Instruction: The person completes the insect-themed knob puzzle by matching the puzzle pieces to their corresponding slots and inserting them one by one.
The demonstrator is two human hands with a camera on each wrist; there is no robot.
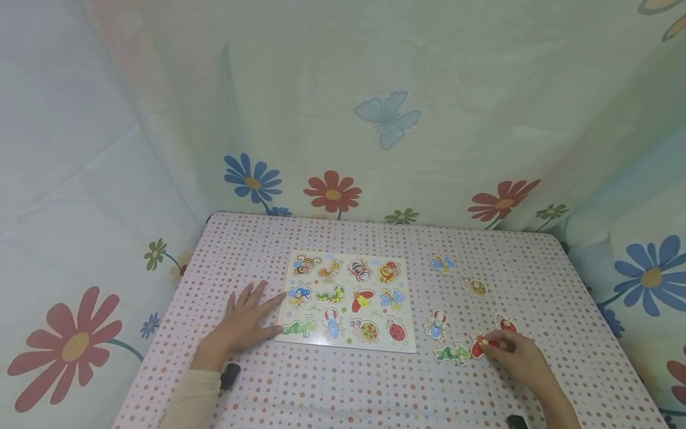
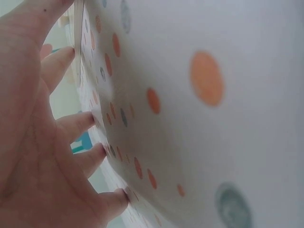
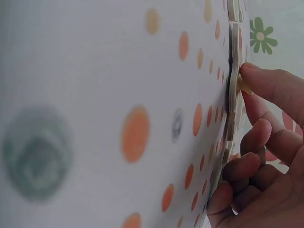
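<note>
Two pieces (image 1: 448,353) (grasshopper (image 1: 457,354), ladybird (image 1: 506,325)) crowd the grip (image 1: 518,356).

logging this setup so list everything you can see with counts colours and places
dot-patterned tabletop: 1, pale with coloured dots, lower half of head view
flower-printed sheet backdrop: count unclear, pale, behind and beside tabletop
rectangular insect-picture board: 1, whitish, on tabletop
loose flat insect-shaped pieces: 6, multicoloured, right of board
small objects: 2, black, one near each wrist
long sleeve: 1, cream, left forearm
left hand: 1, bare, touching board's left edge
right hand: 1, bare, pinching red-winged insect piece
</note>
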